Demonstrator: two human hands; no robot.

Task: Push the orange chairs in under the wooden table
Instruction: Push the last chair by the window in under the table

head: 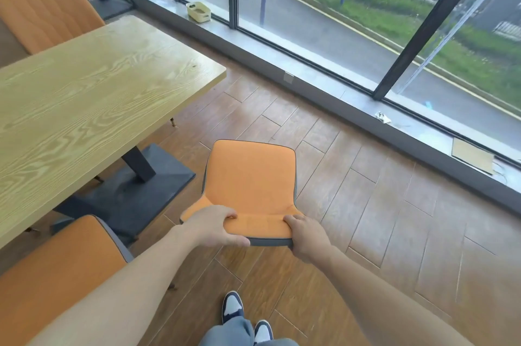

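An orange chair [251, 176] with a grey back stands on the wood floor, off the right end of the wooden table [84, 97] and apart from it. My left hand [211, 226] grips the left part of its backrest top. My right hand [306, 234] grips the right part. A second orange chair [56, 269] stands at the near left, its backrest against the table's near edge. A third orange chair [42, 10] sits behind the table's far side.
The table's black pedestal base [135, 185] lies on the floor between table and held chair. A low grey window sill [310, 69] runs along the right with a yellow basket [198, 11] and scraps on it. My feet [242, 317] are below.
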